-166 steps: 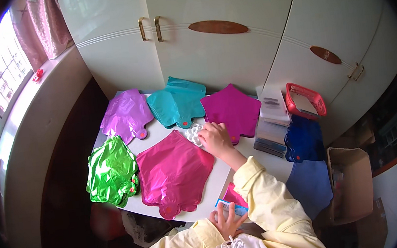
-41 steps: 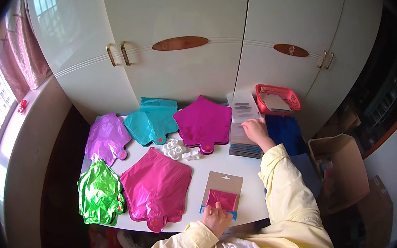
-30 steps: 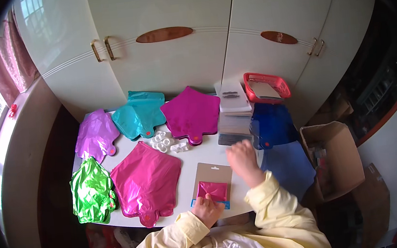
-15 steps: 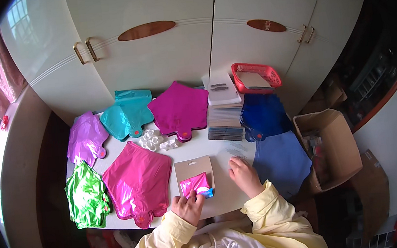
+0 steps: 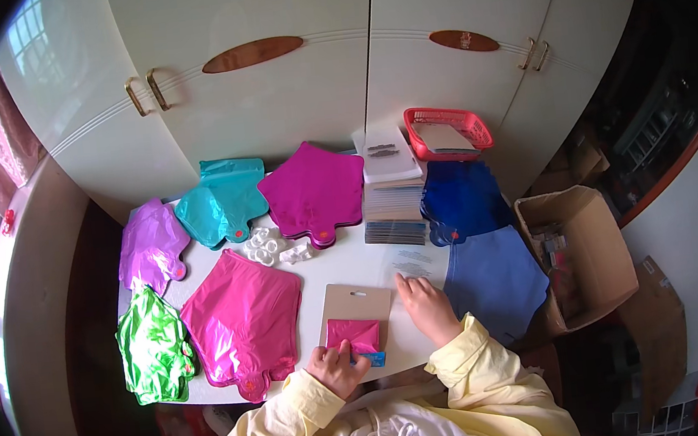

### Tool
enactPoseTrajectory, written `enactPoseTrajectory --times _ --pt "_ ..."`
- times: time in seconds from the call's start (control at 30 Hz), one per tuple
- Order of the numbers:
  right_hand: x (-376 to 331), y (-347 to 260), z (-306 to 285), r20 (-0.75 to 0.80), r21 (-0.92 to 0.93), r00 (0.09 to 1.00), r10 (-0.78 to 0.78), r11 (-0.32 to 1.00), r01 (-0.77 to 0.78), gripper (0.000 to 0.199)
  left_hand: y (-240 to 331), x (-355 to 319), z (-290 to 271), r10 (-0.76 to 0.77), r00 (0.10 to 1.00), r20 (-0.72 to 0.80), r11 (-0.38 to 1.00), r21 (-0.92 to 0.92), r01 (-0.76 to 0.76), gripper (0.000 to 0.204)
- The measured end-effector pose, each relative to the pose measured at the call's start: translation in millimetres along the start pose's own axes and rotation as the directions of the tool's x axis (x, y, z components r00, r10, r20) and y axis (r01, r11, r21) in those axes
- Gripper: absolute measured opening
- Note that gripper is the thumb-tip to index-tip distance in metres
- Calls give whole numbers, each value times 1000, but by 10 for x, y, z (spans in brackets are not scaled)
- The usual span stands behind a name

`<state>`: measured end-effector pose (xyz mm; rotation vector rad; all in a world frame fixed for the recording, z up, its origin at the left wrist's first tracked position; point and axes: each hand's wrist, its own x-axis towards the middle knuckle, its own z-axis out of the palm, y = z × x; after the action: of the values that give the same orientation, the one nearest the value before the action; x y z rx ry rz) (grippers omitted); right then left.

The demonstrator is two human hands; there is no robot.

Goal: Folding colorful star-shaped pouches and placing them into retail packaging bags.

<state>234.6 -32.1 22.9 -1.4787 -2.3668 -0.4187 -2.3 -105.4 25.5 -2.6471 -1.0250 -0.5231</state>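
A grey-brown backing card (image 5: 355,295) with a hang slot lies near the table's front edge, slightly tilted. On its lower half is a folded pink foil balloon (image 5: 353,334), with a blue strip (image 5: 373,358) along its bottom. My left hand (image 5: 339,370) is closed on the folded foil's lower left corner, fingers bent over it. To the right, my right hand (image 5: 428,308) has its index finger stretched out onto a clear plastic sheet or bag (image 5: 409,261) with grey print. The right hand's other fingers are partly curled, and no object shows in them.
Flat foil balloons surround the card: pink (image 5: 243,323), green (image 5: 154,345), lilac (image 5: 152,243), teal (image 5: 222,199), magenta (image 5: 314,189), dark blue (image 5: 464,197) and pale blue (image 5: 496,283). White ribbon rolls (image 5: 263,246), stacked cards (image 5: 396,203), a red basket (image 5: 479,123) and a cardboard box (image 5: 602,234) stand around.
The backing card with the folded pink foil has shifted right and slightly toward me, and tilted. My right index finger has stretched forward onto the clear plastic.
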Motion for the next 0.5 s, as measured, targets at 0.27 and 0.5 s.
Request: enactPoseTrajectory --times 0.27,0.5 --pt "9 13 80 39 247 998 42 968 -50 13 26 -13 29 40 997 -66 999 38 -38 11" --pt "116 -198 173 -35 337 998 48 941 -34 14 96 38 -29 105 993 -57 994 17 -104 16"
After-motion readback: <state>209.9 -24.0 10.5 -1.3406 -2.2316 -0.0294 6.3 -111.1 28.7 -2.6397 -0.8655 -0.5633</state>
